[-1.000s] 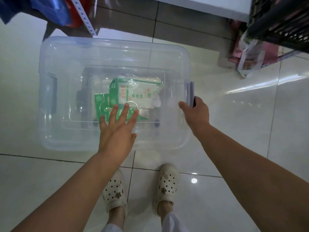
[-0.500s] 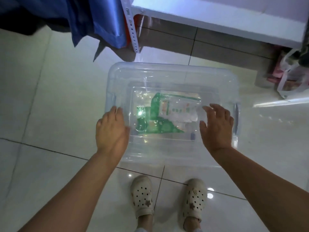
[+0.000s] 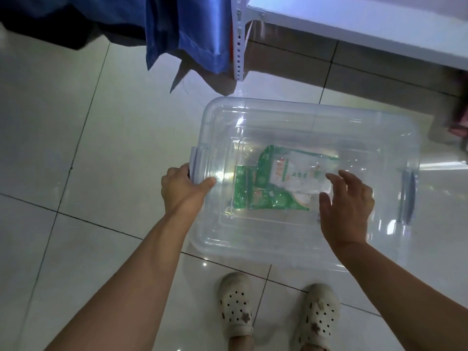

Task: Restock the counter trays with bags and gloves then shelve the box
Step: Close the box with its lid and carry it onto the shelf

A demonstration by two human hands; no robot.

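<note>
The left hand (image 3: 182,192) is gripping the left latch of the clear rectangular plastic lidded box (image 3: 306,178) sitting on the white tiled floor (image 3: 76,160). The right hand (image 3: 348,211) is hovering unclenched over the lid, beside green-printed packets (image 3: 263,186) inside.

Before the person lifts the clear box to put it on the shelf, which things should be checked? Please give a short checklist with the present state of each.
1. Lid on the clear box: looks seated, ok.
2. Left latch: the left hand is closing on it; whether it is locked, cannot tell.
3. Right latch: lies flat against the side, looks ok.
4. Two-hand grip: the right hand is open over the lid, holding nothing, not ok.
5. Contents: green packets lie flat inside, ok.
6. White shelf: only its edge shows; free space, cannot tell.
</note>
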